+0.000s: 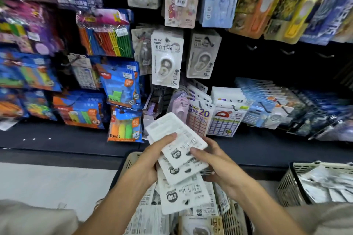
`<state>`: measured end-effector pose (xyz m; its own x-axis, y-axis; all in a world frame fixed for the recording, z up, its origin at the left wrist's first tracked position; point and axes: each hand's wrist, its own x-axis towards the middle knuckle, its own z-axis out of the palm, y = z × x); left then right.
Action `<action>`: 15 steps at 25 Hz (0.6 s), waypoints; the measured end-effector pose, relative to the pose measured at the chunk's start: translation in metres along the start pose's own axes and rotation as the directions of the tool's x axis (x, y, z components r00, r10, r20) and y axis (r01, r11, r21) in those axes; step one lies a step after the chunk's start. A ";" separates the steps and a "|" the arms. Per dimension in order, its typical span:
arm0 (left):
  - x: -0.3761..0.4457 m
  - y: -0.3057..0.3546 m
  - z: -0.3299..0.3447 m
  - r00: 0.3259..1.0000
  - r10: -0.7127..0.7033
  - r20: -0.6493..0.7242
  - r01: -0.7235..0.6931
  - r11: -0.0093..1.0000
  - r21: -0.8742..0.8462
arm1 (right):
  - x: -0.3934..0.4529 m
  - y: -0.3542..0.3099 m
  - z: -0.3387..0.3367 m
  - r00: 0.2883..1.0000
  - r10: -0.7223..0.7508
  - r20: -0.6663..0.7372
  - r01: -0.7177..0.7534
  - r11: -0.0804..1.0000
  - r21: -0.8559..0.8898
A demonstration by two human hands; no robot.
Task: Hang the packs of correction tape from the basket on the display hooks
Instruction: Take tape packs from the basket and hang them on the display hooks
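A person's two hands hold a fanned stack of correction tape packs (177, 150) directly above a beige slatted basket (129, 160), in front of a shop display wall. The left hand (152, 160) grips the stack from its left edge, thumb curled over the top pack and fingers tucked beneath, while the right hand (212, 160) clasps the right edge, fingertips pressed on the top pack's face. The packs are flat white cards, backs turned upward, printed with grey text, barcodes and a dark round logo; at least four are splayed out, the lowest reaching down toward the basket. More of the same packs (149, 213) lie loose in the basket below the hands, mixed with other printed cards. Straight above the basket, two matching packs (167, 57) already hang face-out on the dark wall, each showing a white teardrop-shaped dispenser under clear plastic and a "15m" mark at the bottom. Just beyond the basket, a dark shelf carries rows of upright stationery cards (225, 118), one marked "20". Up and to the left of the basket hang blue bags of coloured blocks (120, 82) and a bundle of coloured sticks (107, 42). To the right of the basket stands a second slatted basket (290, 183) holding silvery packets. Bare hooks (286, 51) jut from the wall, up and to the right of the hanging packs.
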<state>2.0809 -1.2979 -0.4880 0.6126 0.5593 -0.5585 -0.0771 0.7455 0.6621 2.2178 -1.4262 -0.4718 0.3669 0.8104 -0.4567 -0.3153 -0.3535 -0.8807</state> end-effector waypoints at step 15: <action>0.001 0.018 0.015 0.863 0.454 0.221 -0.463 0.886 -0.009 | 0.001 0.004 0.024 0.992 -0.125 -0.033 0.121 0.987 -0.105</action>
<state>2.0917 -1.2896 -0.4691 0.6676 0.7411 -0.0714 -0.3595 0.4047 0.8408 2.1962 -1.4158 -0.4733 0.4324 0.8324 -0.3465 -0.1746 -0.2997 -0.9379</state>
